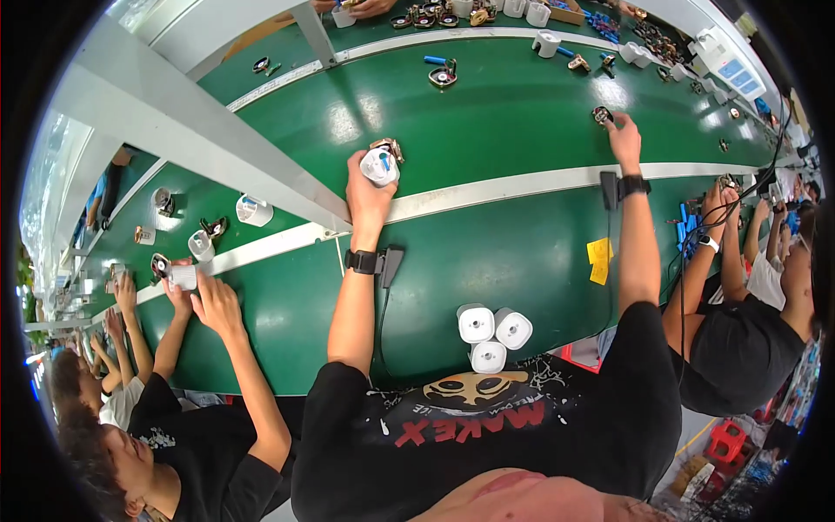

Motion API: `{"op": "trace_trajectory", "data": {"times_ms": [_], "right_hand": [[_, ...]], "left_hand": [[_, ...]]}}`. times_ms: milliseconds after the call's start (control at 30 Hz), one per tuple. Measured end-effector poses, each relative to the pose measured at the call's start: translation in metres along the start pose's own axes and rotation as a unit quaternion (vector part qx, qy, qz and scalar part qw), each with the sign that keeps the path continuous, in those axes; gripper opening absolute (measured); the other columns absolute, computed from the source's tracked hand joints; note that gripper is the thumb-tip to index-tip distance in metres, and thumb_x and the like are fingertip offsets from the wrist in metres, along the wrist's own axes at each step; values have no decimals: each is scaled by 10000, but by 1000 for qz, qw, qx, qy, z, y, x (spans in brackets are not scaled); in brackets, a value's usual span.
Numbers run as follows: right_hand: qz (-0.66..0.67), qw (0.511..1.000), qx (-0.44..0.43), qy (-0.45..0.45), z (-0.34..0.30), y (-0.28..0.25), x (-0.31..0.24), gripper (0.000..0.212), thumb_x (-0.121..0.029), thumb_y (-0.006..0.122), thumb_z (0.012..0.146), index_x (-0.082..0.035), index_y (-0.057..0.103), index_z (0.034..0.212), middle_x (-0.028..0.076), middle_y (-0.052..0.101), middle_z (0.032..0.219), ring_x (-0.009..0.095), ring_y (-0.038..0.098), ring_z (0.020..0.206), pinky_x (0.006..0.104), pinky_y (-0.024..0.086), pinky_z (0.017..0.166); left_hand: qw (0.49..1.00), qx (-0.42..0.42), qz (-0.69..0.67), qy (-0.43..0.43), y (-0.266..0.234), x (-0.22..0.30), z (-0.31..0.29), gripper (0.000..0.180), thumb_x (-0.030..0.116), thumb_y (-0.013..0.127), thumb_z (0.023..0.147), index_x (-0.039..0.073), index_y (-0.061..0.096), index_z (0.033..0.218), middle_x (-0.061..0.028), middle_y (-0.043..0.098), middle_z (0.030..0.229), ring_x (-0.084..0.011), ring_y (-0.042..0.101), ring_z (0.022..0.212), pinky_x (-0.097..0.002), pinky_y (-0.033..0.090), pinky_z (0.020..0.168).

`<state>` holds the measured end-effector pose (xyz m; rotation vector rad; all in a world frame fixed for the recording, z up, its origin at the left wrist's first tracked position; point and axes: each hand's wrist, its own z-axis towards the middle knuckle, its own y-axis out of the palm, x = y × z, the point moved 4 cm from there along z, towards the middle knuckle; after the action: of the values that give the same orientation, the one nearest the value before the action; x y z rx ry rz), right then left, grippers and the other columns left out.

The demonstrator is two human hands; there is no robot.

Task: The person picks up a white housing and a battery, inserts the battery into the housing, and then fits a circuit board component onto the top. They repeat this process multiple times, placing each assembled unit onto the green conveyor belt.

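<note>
My left hand [369,193] is closed around a white plastic housing [379,177] with its open end up and something blue inside. Against its far side is a dark and gold-coloured part [388,148]; whether the two are joined, I cannot tell. Farther right, my right hand [624,139] reaches over the green conveyor belt [496,113], its fingertips closed on the edge of a small dark round assembly [602,115]. Three white housings [488,357] stand together on the near green tabletop [452,261], close to my chest.
A white rail [496,187] divides belt from tabletop. The slanting white post [209,130] rises left of my left hand. Yellow notes [598,261] lie near my right forearm. A round assembly [442,76] lies beyond. Co-workers' hands [217,304] work at left; black cables [687,252] hang at right.
</note>
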<state>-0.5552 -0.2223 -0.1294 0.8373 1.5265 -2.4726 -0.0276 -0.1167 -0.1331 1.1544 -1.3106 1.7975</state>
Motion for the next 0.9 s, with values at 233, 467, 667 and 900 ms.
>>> {"op": "trace_trajectory", "data": {"times_ms": [233,467,667,900], "right_hand": [[-193,975,-107,6,9,48,31,366,-308,693,791,-31,628,1020,155,667,939,257,644,897,355,510,734],[768,386,-372,349,-43,59,-30,238,-135,529,932,57,541,1072,125,569,890,80,531,695,178,425,497],[828,297,-328,346,-116,62,-132,262,-64,518,931,66,487,1156,200,565,1085,106,567,677,165,480,549],[806,467,-266,248,-157,42,-212,248,-52,562,912,72,516,1122,205,586,1118,124,601,729,185,522,619]], "left_hand": [[975,-59,115,181,-18,76,-62,776,76,788,626,36,427,1312,-185,458,1321,-344,386,1262,-426,318,1063],[807,-546,-28,222,1,76,-153,724,138,802,614,117,504,1274,-112,499,1289,-298,444,1208,-388,333,1052],[764,-627,0,155,16,55,-163,642,111,798,603,97,523,1183,-90,547,1198,-260,473,1168,-383,387,1000],[911,-357,-191,85,-7,53,-103,592,10,707,570,66,476,1112,-98,548,1129,-200,514,1103,-343,439,924]]}}
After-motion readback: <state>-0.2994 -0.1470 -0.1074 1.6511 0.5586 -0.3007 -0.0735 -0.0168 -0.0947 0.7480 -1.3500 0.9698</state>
